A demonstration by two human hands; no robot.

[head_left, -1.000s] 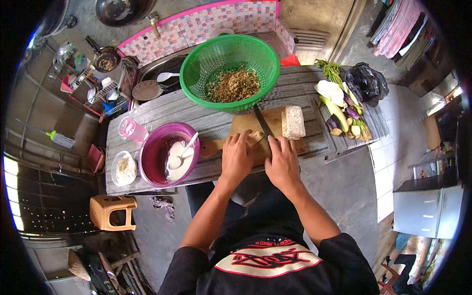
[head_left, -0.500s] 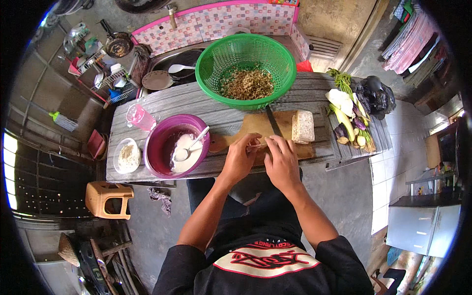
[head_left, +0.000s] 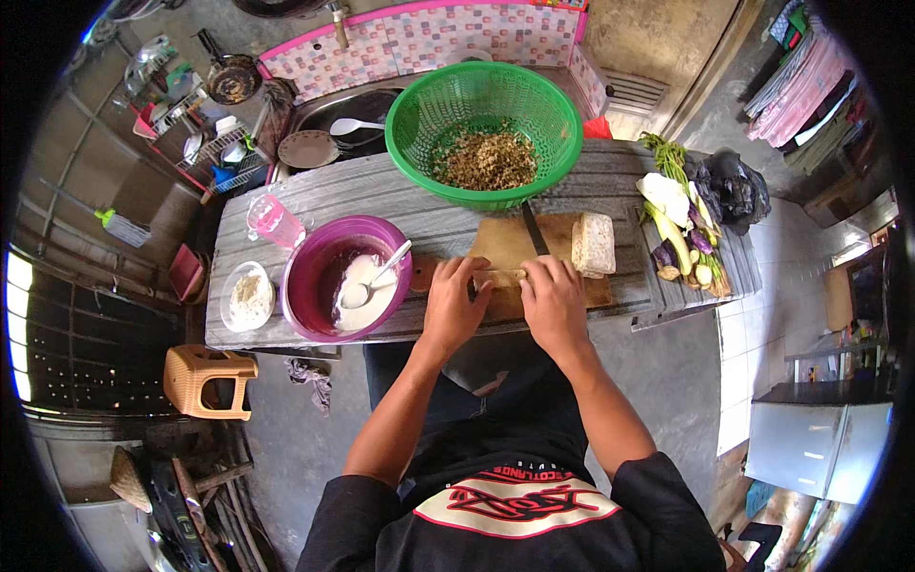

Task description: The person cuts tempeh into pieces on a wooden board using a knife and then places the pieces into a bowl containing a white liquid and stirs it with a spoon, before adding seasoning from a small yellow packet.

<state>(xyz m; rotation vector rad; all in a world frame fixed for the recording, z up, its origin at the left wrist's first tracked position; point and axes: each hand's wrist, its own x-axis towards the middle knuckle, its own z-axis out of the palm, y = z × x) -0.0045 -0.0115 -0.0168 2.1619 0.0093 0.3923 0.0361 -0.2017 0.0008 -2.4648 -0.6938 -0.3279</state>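
Observation:
Between my two hands, low over the wooden cutting board [head_left: 496, 245], is a thin pale tempeh slice [head_left: 502, 277]. My left hand [head_left: 453, 297] pinches its left end, and my right hand [head_left: 555, 300] has hold of the right end; the fingertips partly hide it. A dark-bladed knife [head_left: 534, 230] lies on the board beyond my right hand, its far end near the green basket. To the right sits a block of tempeh [head_left: 593, 245] on the board. Left of my hands, a purple basin [head_left: 300, 305] holds white batter with a metal ladle [head_left: 356, 295] resting in it.
A green perforated basket [head_left: 405, 157] with brown crumbly bits stands behind the board. On the left are a white bowl of flour-like powder [head_left: 250, 297] and a pink cup [head_left: 275, 225]. Vegetables [head_left: 681, 229] and a black plastic bag [head_left: 729, 191] lie at the right.
My hands have moved slightly apart and lowered, and the slice between them now shows more fully. The view has shifted a little; the other items stay in place.

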